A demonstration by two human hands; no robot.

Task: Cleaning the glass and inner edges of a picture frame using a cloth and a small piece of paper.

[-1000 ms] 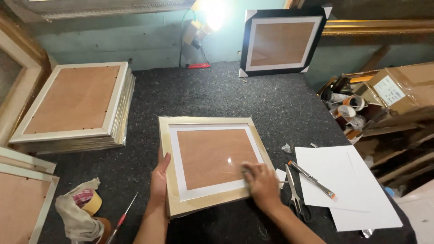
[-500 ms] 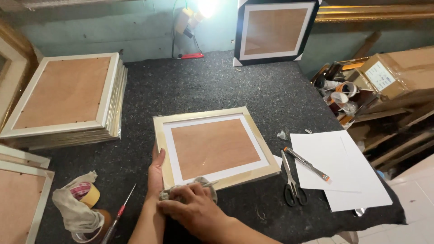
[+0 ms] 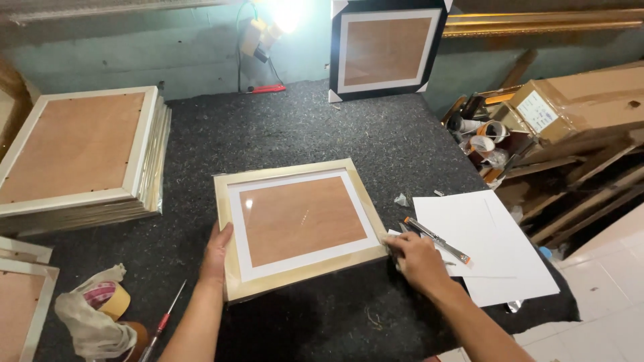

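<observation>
A dark felt-covered counter (image 3: 322,141) carries a gold picture frame (image 3: 299,224) lying flat at its middle, glass up over a white mat and brown backing. To the frame's left sits a stack of pale frames (image 3: 80,157), face down; behind it a black frame (image 3: 384,50) leans on the wall under a bright lamp. White sheets (image 3: 493,248) lie to the frame's right, with a utility knife (image 3: 436,239) on their near edge. The left hand (image 3: 216,255) clasps the frame's left rail, thumb on top, fingers under. The right hand (image 3: 417,261) rests curled at the frame's lower right corner (whether it grips anything cannot be told). Squaring the frame here likely calls for a firm left hold and light pressure at the corner, clear of the glass. A tape roll (image 3: 107,298) wrapped in cloth and a red-handled screwdriver (image 3: 161,323) lie off the frame's lower left.
</observation>
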